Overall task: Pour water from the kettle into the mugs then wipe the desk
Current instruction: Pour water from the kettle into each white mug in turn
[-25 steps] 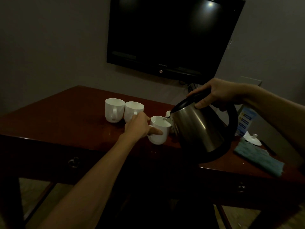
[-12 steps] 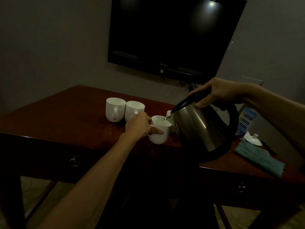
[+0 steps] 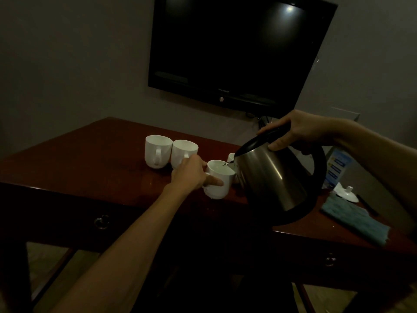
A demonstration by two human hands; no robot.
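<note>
Water runs from the tipped shiny steel kettle (image 3: 270,179), held above the red-brown wooden worktop (image 3: 90,159). It looks heavy, so the right hand (image 3: 300,132) grips its black handle. The left hand (image 3: 191,175) holds the breakable white mug (image 3: 217,179) steady.

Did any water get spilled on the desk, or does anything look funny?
No puddle shows on the dark red wooden desk, though the dim light could hide drops. The tilted steel kettle pours into the white mug the left hand steadies. Nothing stands out.
</note>
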